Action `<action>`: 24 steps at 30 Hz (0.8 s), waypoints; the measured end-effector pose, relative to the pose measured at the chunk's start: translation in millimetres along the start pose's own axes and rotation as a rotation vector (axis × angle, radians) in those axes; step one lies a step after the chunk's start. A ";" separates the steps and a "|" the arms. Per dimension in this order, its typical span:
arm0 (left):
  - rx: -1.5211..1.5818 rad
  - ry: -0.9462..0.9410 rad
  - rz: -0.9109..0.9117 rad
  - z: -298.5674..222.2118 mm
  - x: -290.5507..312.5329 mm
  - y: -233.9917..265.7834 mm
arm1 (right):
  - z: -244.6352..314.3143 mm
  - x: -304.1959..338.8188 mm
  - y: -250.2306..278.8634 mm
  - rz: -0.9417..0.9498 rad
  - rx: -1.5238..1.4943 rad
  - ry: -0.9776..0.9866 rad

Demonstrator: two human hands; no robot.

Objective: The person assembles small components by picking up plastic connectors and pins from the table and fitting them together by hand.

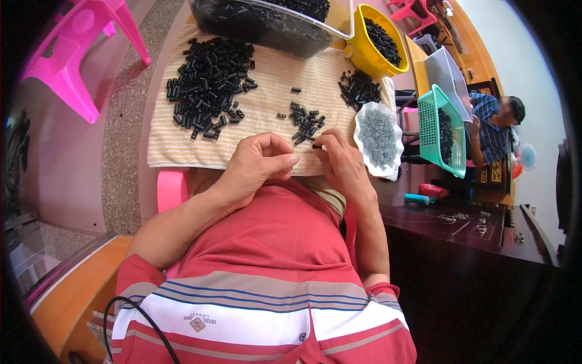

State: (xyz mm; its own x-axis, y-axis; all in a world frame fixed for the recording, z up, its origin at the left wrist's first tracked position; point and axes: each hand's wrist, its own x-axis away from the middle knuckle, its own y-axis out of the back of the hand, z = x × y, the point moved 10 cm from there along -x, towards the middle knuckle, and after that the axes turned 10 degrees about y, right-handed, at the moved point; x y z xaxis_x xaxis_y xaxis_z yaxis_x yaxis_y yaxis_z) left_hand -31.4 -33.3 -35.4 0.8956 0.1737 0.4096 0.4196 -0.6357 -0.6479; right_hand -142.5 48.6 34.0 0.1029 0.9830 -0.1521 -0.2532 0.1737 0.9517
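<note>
Over the near edge of a striped towel (267,91), my left hand (256,162) is closed with thumb and forefinger pressed together. Whatever it may pinch is hidden or too small to name. My right hand (343,162) pinches a small black cylindrical piece (316,146), mostly covered by the fingers. Just beyond both hands lies a small cluster of black pieces (307,123). A large heap of black tubular pieces (209,85) spreads at far left. Right of my right hand, a white wavy-rimmed dish (397,151) holds many tiny silvery-grey parts (378,136).
Thin black pieces (359,89) lie beyond the dish. At the back stand a clear bin (285,37) and a yellow basket (357,51), both with black parts. A green basket (427,130) and a seated person (490,136) are at right. A pink stool (70,67) stands left.
</note>
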 end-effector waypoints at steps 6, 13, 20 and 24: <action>-0.047 -0.043 0.006 -1.5 -0.3 -2.3 | 9.9 4.6 12.5 -0.172 -0.278 -0.043; -0.079 -0.032 0.064 -2.6 2.0 -11.9 | 36.1 3.3 18.6 -0.305 -0.508 0.099; -0.009 0.076 0.168 1.3 0.1 -16.1 | 20.4 4.0 6.3 -0.356 -0.834 -0.022; 0.006 0.114 0.144 3.3 0.0 -11.9 | 23.3 0.8 10.6 -0.358 -0.743 -0.027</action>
State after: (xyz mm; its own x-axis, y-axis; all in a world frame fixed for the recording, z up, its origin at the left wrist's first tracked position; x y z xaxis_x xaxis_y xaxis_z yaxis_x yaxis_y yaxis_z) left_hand -35.9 -23.3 -29.8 0.9240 -0.0051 0.3824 0.2899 -0.6430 -0.7089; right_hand -122.8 49.9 50.2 0.3194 0.8603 -0.3972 -0.7701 0.4799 0.4202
